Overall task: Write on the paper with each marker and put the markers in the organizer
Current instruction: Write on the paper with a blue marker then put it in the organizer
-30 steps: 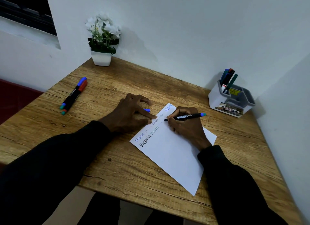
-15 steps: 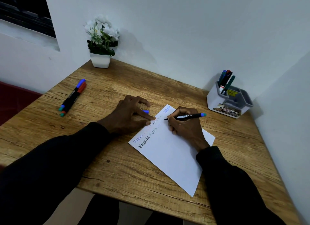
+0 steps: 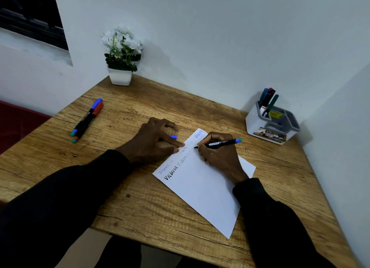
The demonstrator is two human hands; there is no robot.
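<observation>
A white sheet of paper (image 3: 202,189) lies slanted on the wooden table, with two rows of handwriting along its upper left edge. My right hand (image 3: 218,153) grips a black marker (image 3: 220,143) with a blue end, its tip touching the paper. My left hand (image 3: 154,141) rests flat at the paper's left edge, fingertips on the sheet, with a blue cap (image 3: 173,136) under its fingers. Two markers (image 3: 87,120), with blue and red caps, lie side by side at the table's left. The white and grey organizer (image 3: 270,127) stands at the right rear and holds several markers.
A white pot with white flowers (image 3: 121,56) stands in the table's far left corner against the wall. Walls close in behind and on the right. A dark red seat (image 3: 18,123) sits beyond the table's left edge.
The marker tip has stayed at about the same spot on the second row of writing. Both hands keep their places; only the camera has shifted slightly.
</observation>
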